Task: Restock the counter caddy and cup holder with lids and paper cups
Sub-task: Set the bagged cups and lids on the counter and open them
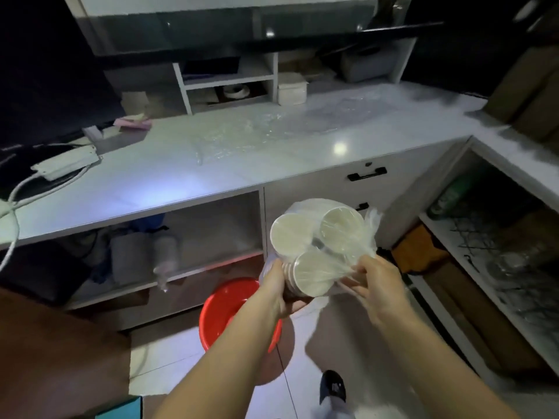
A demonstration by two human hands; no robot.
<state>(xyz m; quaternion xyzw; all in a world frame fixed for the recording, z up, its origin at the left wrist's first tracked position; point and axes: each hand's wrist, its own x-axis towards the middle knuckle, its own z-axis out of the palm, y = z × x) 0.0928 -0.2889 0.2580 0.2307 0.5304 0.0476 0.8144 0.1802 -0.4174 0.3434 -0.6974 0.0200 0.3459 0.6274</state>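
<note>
Gripping plastic-wrapped white lid stacks (317, 240), three round faces

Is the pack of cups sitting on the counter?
No, the pack of cups is held up in the air by the left hand and right hand, in front of the counter.

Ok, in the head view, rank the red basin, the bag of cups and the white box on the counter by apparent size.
1. red basin
2. bag of cups, roughly similar, nearer the camera, so unsure
3. white box, smallest, but farthest away
</note>
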